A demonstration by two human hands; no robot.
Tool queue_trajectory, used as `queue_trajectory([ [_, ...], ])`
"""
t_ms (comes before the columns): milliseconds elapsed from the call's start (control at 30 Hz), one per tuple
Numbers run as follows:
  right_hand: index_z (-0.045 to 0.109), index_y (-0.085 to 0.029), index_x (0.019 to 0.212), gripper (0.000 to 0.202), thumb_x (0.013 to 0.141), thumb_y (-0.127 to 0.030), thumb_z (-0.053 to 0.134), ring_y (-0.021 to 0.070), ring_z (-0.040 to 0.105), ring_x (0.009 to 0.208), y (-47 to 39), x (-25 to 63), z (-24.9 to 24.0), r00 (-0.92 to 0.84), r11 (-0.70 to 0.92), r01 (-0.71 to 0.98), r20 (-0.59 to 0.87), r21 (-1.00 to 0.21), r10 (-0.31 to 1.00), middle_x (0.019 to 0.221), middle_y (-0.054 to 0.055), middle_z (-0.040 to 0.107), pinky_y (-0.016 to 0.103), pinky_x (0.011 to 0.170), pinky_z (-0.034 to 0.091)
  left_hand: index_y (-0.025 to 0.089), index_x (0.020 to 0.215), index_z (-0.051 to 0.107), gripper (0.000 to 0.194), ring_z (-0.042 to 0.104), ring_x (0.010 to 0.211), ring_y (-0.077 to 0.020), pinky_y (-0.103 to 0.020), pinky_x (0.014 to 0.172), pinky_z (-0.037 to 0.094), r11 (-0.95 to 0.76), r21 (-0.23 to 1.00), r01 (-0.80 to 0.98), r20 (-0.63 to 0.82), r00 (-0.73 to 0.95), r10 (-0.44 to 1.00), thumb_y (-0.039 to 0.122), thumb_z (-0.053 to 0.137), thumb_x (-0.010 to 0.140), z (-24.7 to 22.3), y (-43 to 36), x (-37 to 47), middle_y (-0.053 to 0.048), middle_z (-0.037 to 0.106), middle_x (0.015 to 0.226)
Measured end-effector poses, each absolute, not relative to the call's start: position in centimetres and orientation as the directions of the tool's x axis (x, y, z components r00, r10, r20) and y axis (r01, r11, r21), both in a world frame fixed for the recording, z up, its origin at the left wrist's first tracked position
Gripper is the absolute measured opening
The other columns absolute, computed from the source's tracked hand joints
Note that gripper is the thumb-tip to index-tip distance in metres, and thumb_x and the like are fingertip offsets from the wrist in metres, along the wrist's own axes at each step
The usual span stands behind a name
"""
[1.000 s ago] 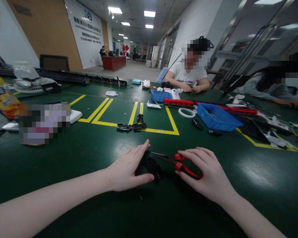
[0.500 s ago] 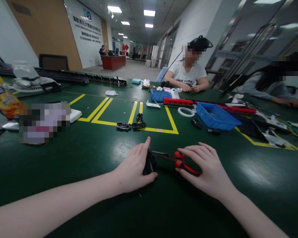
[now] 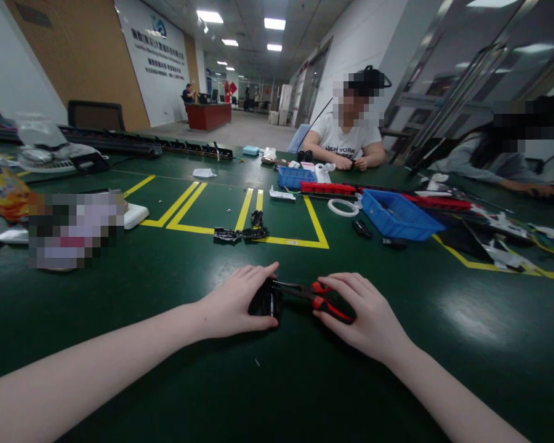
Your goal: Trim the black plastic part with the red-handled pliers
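My left hand (image 3: 240, 303) is closed around a glossy black plastic part (image 3: 271, 304) just above or on the green table; its palm side is hidden. In my right hand (image 3: 367, 314) are long-nose pliers (image 3: 321, 298) with red and black handles, the fingers wrapped about the grips. The tips of the pliers reach the upper edge of the black part, and I cannot tell whether they grip it. A tiny thin sliver (image 3: 257, 362) lies on the table below the hands.
Several black plastic pieces (image 3: 240, 234) lie by the yellow tape. Blue bins (image 3: 399, 218), a white tape ring (image 3: 343, 208) and small black parts (image 3: 362, 229) are at right. A phone-like object (image 3: 76, 231) lies left. A co-worker (image 3: 351, 138) sits across the table (image 3: 166, 381).
The pliers have moved left, and their tips now meet the black part. My left hand has shifted slightly left with the part, which looks turned.
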State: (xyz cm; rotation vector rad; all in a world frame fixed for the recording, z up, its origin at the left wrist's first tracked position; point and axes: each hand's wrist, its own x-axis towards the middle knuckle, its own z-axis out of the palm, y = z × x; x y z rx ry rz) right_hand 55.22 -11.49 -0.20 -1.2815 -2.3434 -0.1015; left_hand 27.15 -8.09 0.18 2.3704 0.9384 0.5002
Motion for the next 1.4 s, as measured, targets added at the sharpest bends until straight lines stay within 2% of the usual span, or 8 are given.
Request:
queue_trajectory([
  [233,0.057,-0.02,0.119,0.037,0.085,-0.036,0.061,0.0259,0.061,0.098,-11.6,54.6,0.0,-0.46,0.567,0.809,0.432,-0.157,0.776,0.11,0.011,0.063,0.041,0.081,0.053,0.022,0.142,0.038,0.078,0.048,0.125,-0.0302,-0.048,0.106,0.037,-0.633,0.607,0.48,0.151,0.712,0.686,0.042,0.074,0.077,-0.2,-7.4,26.9,-0.009,0.054,0.137],
  [467,0.057,-0.02,0.117,0.035,0.085,-0.033,0.061,0.0243,0.062,0.095,-11.7,54.5,0.1,-0.467,0.571,0.804,0.419,-0.165,0.779,0.107,0.011,0.063,0.04,0.079,0.054,0.022,0.138,0.044,0.074,0.05,0.124,-0.0315,-0.049,0.105,0.037,-0.669,0.596,0.445,0.153,0.755,0.638,0.042,0.077,0.074,-0.2,-6.6,26.6,-0.01,0.055,0.135],
  [633,0.057,-0.02,0.116,0.034,0.085,-0.033,0.061,0.0246,0.063,0.092,-11.9,54.3,0.2,-0.482,0.582,0.804,0.439,-0.123,0.759,0.106,0.011,0.064,0.04,0.076,0.055,0.023,0.132,0.051,0.069,0.05,0.123,-0.0312,-0.047,0.104,0.038,-0.684,0.59,0.43,0.134,0.783,0.608,0.046,0.078,0.073,0.1,-6.2,26.2,-0.009,0.058,0.131],
  [900,0.059,-0.02,0.116,0.036,0.084,-0.036,0.061,0.0254,0.063,0.093,-11.9,54.4,0.3,-0.47,0.566,0.818,0.445,-0.106,0.762,0.106,0.011,0.065,0.04,0.076,0.054,0.025,0.138,0.046,0.076,0.047,0.126,-0.0324,-0.049,0.105,0.037,-0.67,0.606,0.428,0.119,0.785,0.608,0.047,0.078,0.073,-0.1,-5.9,26.0,-0.01,0.055,0.135],
  [1200,0.059,-0.019,0.116,0.035,0.084,-0.035,0.061,0.0244,0.064,0.092,-11.9,54.5,0.0,-0.489,0.58,0.807,0.427,-0.111,0.761,0.106,0.011,0.065,0.039,0.077,0.055,0.024,0.139,0.044,0.073,0.046,0.126,-0.031,-0.047,0.104,0.038,-0.695,0.583,0.421,0.115,0.804,0.584,0.044,0.075,0.076,0.2,-6.0,26.0,-0.009,0.052,0.136],
  [1400,0.059,-0.02,0.115,0.033,0.085,-0.035,0.06,0.0233,0.065,0.091,-11.8,54.2,0.2,-0.481,0.585,0.802,0.451,-0.12,0.752,0.104,0.01,0.066,0.037,0.075,0.057,0.026,0.141,0.041,0.081,0.046,0.123,-0.0323,-0.049,0.102,0.038,-0.688,0.545,0.479,0.145,0.754,0.64,0.051,0.076,0.073,-0.1,-6.1,26.1,-0.01,0.052,0.132],
])
